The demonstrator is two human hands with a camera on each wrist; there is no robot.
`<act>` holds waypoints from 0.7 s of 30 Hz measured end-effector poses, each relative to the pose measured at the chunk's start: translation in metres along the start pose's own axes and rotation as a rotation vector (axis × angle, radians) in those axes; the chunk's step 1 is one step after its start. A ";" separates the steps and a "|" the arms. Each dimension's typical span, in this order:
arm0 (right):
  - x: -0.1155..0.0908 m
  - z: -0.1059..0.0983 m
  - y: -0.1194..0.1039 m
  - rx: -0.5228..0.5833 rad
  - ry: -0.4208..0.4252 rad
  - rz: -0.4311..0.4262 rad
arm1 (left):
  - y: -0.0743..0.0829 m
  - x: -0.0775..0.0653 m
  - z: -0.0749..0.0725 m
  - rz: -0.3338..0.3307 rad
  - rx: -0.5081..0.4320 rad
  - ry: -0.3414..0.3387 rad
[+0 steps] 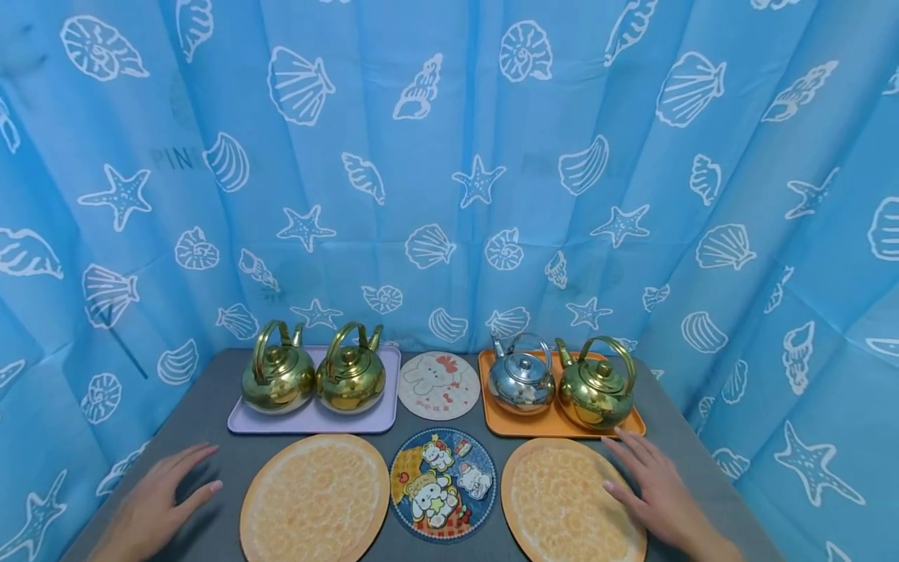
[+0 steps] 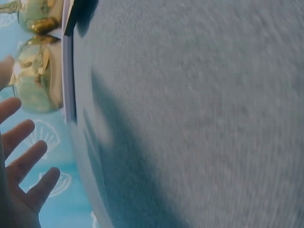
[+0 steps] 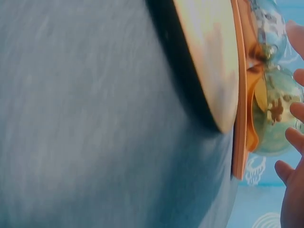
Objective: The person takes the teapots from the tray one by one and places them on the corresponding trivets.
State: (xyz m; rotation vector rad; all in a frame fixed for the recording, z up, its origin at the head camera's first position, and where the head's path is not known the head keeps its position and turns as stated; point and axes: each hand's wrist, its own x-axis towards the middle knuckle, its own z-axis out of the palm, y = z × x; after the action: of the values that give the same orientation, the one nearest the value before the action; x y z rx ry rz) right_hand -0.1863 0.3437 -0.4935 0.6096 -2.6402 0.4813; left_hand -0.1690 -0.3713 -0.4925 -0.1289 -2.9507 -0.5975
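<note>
My left hand (image 1: 163, 499) hovers over the table's left side, fingers spread and holding nothing. Nearest to it are the left round tan mat (image 1: 316, 499) and a lavender tray (image 1: 309, 428) bearing two gold kettles (image 1: 279, 382) (image 1: 350, 381). Over at the right, my right hand (image 1: 656, 492) has loosely extended fingers and overlaps the edge of the right tan mat (image 1: 562, 499). Just beyond those fingertips is a gold kettle (image 1: 597, 394) on an orange tray (image 1: 506, 425), beside a silver kettle (image 1: 521, 382). The gold kettle also shows past the fingers in the right wrist view.
Between the trays lies a pale round mat (image 1: 438, 386) with a rabbit picture. In front of it is a dark blue round cartoon mat (image 1: 444, 484). Blue curtains (image 1: 449, 195) with white shells hang behind and beside the grey table (image 1: 225, 390).
</note>
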 end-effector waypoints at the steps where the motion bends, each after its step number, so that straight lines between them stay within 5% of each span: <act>1: 0.002 0.002 -0.001 0.005 0.002 -0.004 | 0.001 0.000 0.000 -0.003 -0.006 -0.001; 12: 0.018 0.018 -0.015 0.026 0.066 -0.086 | 0.009 0.002 0.007 0.024 -0.091 0.044; 21: 0.028 0.030 -0.028 0.072 0.053 -0.093 | 0.020 0.004 0.009 -0.049 -0.175 0.046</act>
State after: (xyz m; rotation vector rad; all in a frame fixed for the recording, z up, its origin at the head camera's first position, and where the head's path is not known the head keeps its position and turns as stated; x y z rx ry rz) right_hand -0.2052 0.2985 -0.5001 0.7279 -2.5414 0.5594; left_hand -0.1717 -0.3494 -0.4922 -0.0584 -2.8608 -0.8535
